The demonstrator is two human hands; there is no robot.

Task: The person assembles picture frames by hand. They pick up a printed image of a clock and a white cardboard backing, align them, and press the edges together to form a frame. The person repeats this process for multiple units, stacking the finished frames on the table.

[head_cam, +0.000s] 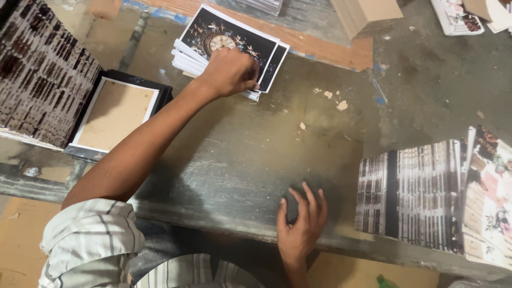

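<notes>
Prints stack [226, 40] under left hand [230, 72], fingers pinching top print; right hand [301, 224] spread on table [234, 160]

— Where does the single view sit?
— On the person's head, looking steeply down, close over the worn grey surface [256, 160].
— How much fits in?
— Both hands, from the near edge to the card stack [229, 45] at the far side.
</notes>
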